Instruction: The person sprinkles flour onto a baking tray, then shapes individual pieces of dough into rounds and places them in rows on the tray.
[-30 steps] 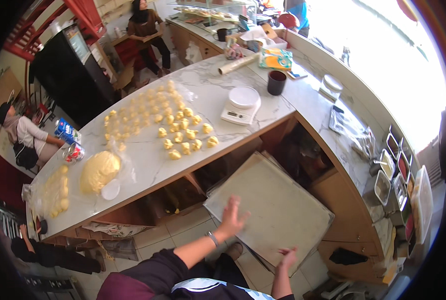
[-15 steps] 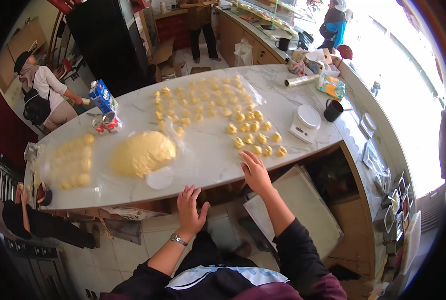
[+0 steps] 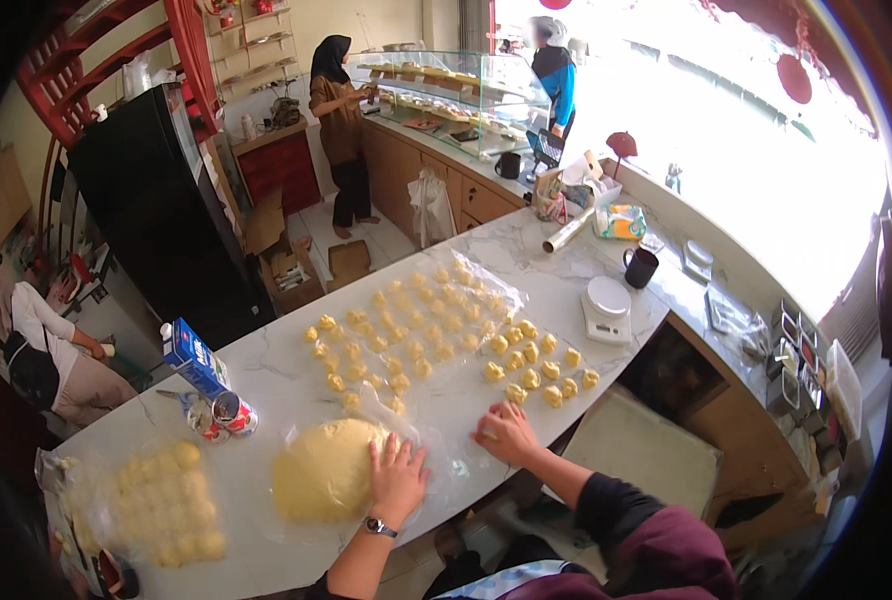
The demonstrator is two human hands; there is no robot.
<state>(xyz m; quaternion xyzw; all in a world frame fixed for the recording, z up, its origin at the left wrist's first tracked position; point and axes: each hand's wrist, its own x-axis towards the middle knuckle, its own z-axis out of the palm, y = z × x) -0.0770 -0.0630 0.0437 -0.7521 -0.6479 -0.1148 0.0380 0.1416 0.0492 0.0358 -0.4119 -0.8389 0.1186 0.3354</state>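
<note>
A large pale yellow mound of dough (image 3: pixel 316 470) rests on the marble counter (image 3: pixel 256 555), partly under clear plastic. My left hand (image 3: pixel 398 480), wearing a wristwatch, lies with spread fingers on the dough's right edge. To its right, my right hand (image 3: pixel 507 434) is low over the counter with its fingers curled in; what they hold, if anything, is hidden. Just beyond that hand sit several small uncovered dough pieces (image 3: pixel 531 372). Further back, more small pieces (image 3: pixel 406 335) lie in rows under a clear plastic sheet. Smoother dough balls (image 3: pixel 171 505) lie under plastic at the left.
A blue carton (image 3: pixel 196 360) and opened cans (image 3: pixel 234 412) stand behind the dough. A white kitchen scale (image 3: pixel 607 308), a black mug (image 3: pixel 640 267) and a roll of wrap (image 3: pixel 568 230) are at the back right. One person (image 3: pixel 341 140) stands by the glass display case; another (image 3: pixel 51 350) is at far left.
My view has shifted. My left hand has moved from the counter's front edge onto the dough. My right hand's fingers, outstretched before, are now curled. A round white piece beside the dough no longer shows.
</note>
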